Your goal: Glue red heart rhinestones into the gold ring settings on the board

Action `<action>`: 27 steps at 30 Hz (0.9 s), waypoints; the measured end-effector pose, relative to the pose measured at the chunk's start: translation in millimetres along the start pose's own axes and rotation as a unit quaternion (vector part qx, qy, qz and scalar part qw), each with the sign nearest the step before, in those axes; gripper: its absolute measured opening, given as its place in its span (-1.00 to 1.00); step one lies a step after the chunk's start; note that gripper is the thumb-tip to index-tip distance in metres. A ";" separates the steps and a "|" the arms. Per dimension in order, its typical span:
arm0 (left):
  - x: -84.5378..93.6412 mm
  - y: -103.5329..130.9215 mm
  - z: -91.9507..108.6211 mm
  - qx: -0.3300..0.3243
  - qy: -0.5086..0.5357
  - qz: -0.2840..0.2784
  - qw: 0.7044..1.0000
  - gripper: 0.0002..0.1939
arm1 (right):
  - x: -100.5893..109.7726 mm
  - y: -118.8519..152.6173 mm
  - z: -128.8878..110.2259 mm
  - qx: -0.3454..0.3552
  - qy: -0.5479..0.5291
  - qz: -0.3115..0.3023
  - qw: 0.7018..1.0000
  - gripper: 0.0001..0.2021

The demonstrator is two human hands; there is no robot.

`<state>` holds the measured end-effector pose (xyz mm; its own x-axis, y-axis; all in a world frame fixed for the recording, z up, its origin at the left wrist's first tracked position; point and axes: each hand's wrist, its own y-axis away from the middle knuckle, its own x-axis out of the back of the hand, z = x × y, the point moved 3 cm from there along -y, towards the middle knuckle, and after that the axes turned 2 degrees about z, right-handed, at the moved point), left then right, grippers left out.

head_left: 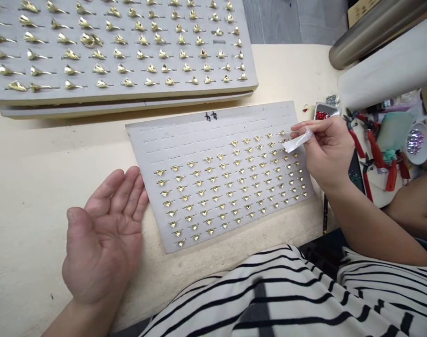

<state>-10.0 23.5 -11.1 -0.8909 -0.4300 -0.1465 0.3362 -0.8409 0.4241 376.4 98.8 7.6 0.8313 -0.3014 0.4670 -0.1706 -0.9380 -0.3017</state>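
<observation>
My right hand: fingertips pinched on translucent strip, over gold rings, likely for fine control. Left hand: open, palm up, beside slotted board, perhaps for steadying it.

I see the pale grey ring board, flat, skewed, corners squared. Gold-coloured rings sit in its slots in rows, triangular heads showing. Rows cover the near part and run farther up toward the board's right side; thin slits show along its far part. Black handwriting at its far edge. Small whitish, shiny strip held slanted at the board's right side, by the end rings. Can't tell if they touch.
</observation>
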 end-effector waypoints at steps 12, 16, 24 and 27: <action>0.1 -0.6 -2.0 -0.009 -0.007 0.009 1.000 -0.29 | 21.7 -1.1 -6.0 -0.093 -0.023 0.039 0.995 -0.85; 0.1 -1.0 -3.4 -0.027 -0.017 0.008 0.999 -0.28 | 29.7 -1.3 11.2 -0.115 -0.053 0.019 0.992 -0.85; -6.8 1.2 0.9 -0.033 -0.054 0.034 0.997 -0.35 | 32.2 11.8 0.2 -0.031 -0.010 0.016 0.999 -0.87; -9.6 1.6 3.0 -0.037 -0.075 0.033 0.996 -0.41 | 34.1 13.3 0.0 -0.034 0.007 0.004 0.999 -0.87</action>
<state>-1.8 27.3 -6.3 -0.8994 -0.4367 0.0171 0.4130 -0.8366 0.3599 402.5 76.0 19.5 0.8226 -0.3108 0.4762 -0.2135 -0.9450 -0.2479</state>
